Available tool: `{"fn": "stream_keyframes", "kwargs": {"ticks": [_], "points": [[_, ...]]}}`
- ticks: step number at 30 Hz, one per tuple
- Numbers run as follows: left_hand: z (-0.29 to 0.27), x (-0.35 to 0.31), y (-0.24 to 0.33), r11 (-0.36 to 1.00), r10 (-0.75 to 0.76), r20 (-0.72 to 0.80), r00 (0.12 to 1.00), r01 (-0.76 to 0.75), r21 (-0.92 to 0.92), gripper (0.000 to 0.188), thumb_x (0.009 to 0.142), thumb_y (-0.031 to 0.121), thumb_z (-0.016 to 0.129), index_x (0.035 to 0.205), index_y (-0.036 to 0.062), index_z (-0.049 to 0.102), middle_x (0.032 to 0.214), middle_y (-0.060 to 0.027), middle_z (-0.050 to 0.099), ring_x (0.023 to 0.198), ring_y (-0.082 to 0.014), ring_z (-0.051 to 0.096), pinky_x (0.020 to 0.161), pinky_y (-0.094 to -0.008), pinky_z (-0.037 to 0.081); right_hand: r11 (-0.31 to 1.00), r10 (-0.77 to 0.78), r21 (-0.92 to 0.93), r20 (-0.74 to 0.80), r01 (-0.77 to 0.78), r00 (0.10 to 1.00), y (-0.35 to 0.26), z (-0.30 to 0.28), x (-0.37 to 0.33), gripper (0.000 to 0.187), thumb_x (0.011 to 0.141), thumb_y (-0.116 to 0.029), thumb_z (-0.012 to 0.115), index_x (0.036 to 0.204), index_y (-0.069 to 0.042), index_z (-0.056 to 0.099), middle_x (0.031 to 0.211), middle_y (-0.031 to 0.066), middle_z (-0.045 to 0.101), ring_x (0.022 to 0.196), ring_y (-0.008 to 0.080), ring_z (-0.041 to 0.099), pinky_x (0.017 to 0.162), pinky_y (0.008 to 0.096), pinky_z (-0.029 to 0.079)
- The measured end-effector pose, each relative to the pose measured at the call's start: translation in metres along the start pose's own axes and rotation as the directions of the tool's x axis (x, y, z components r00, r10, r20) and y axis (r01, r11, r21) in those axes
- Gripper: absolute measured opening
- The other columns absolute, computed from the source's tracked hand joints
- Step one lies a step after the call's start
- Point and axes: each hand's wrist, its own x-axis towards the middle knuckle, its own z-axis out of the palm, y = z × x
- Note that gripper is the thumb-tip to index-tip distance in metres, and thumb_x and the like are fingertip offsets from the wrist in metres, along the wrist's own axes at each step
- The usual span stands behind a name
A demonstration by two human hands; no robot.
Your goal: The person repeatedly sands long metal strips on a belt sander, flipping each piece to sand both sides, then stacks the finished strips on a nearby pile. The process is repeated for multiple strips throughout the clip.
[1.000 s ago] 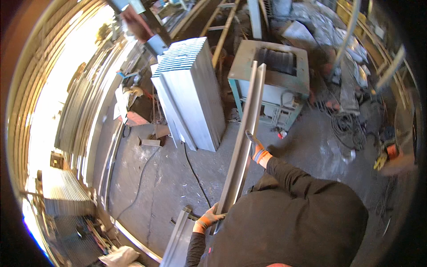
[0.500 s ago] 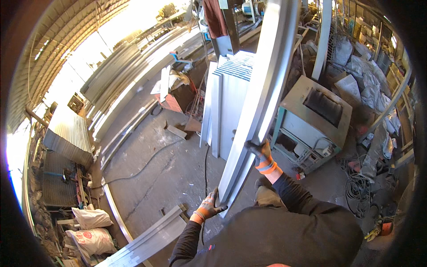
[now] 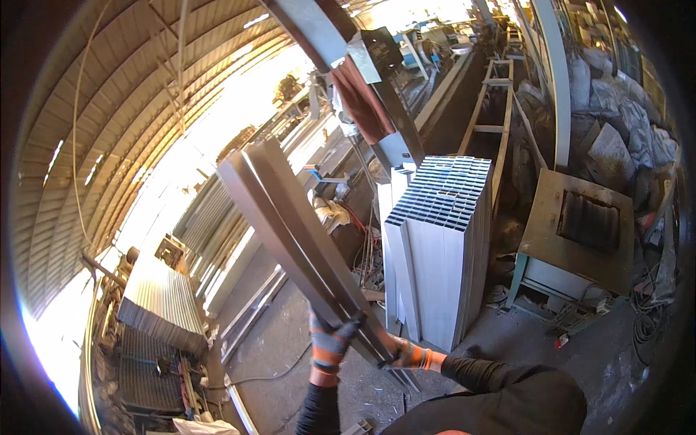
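My left hand (image 3: 330, 346), in an orange and grey glove with dark fingers, is closed on the side of a long grooved metal profile (image 3: 279, 217). Lower down, near its bottom end, my right hand (image 3: 410, 354) in a matching glove grips the same profile. It is raised at a slant, its far end up toward the left. Whether it is one piece or two laid together, I cannot tell. Just beyond my right hand stands an upright bundle of pale metal profiles (image 3: 433, 279), their open ends showing as a grid on top.
A squat metal cabinet (image 3: 580, 217) with a dark top opening stands on the right. Behind the bundle rises a steel post with a brown cloth (image 3: 362, 105). Ridged profile stacks (image 3: 161, 301) lie at left. A cable (image 3: 270, 378) crosses the floor. Wrapped sheeting fills the far right.
The profile has swung from leaning up and right to leaning up and left. Both hands still hold it, now closer together. My view has tilted up, showing more of the roof.
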Motion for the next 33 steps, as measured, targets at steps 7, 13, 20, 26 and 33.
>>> {"fn": "stream_keyframes", "kwargs": {"ticks": [7, 13, 20, 26, 33], "points": [[0.077, 0.057, -0.102, 0.990, 0.130, 0.128, 0.983, -0.137, 0.045, 0.129, 0.070, 0.030, 0.108, 0.171, -0.0019, 0.033, 0.159, -0.0205, 0.055, 0.145, -0.0357, 0.057, 0.120, -0.0517, 0.050, 0.676, 0.473, 0.598, 0.096, -0.430, 0.876, 0.118, -0.076, -0.008, 0.063, 0.101, -0.031, 0.082, 0.154, -0.011, 0.055, 0.153, 0.0079, 0.058, 0.138, 0.0230, 0.058, 0.116, 0.0439, 0.053], [0.080, 0.109, -0.129, 0.934, 0.229, 0.153, 0.961, -0.261, 0.244, 0.123, 0.070, 0.038, 0.106, 0.164, -0.0038, 0.039, 0.146, -0.0265, 0.060, 0.133, -0.0437, 0.062, 0.112, -0.0536, 0.052, 0.677, 0.481, -0.700, 0.187, -0.227, 0.857, 0.121, -0.132, 0.025, 0.046, 0.102, -0.035, 0.078, 0.137, -0.006, 0.072, 0.132, 0.0144, 0.075, 0.117, 0.0342, 0.071, 0.106, 0.0448, 0.057], [0.034, 0.143, -0.246, 0.968, 0.144, 0.228, 0.963, -0.185, 0.168, 0.123, 0.073, 0.044, 0.104, 0.161, -0.0094, 0.037, 0.148, -0.0329, 0.056, 0.136, -0.0496, 0.058, 0.116, -0.0561, 0.049, 0.777, 0.471, 0.553, -0.196, -0.299, 0.860, -0.063, -0.178, 0.151, 0.067, 0.102, -0.045, 0.083, 0.153, -0.005, 0.065, 0.139, 0.0157, 0.075, 0.133, 0.0245, 0.070, 0.113, 0.0409, 0.057], [0.008, 0.153, -0.352, 0.970, 0.049, 0.332, 0.942, -0.124, 0.211, 0.136, 0.075, 0.052, 0.102, 0.168, -0.0144, 0.027, 0.152, -0.0381, 0.054, 0.137, -0.0538, 0.058, 0.117, -0.0562, 0.049, 0.705, 0.008, -0.493, -0.713, -0.510, 0.701, -0.036, -0.082, 0.266, 0.057, 0.089, -0.021, 0.098, 0.134, 0.000, 0.071, 0.113, 0.0122, 0.082, 0.104, 0.0201, 0.078, 0.094, 0.0365, 0.063], [-0.034, 0.182, -0.455, 0.979, -0.079, 0.537, 0.840, -0.036, 0.201, 0.129, 0.089, 0.071, 0.086, 0.178, 0.0003, 0.024, 0.145, -0.0301, 0.063, 0.127, -0.0448, 0.069, 0.110, -0.0516, 0.056, 0.527, 0.169, -0.264, -0.899, -0.808, 0.404, 0.075, -0.139, 0.199, 0.046, 0.084, -0.010, 0.096, 0.124, 0.002, 0.077, 0.112, 0.0078, 0.084, 0.100, 0.0184, 0.077, 0.089, 0.0364, 0.063]]}}
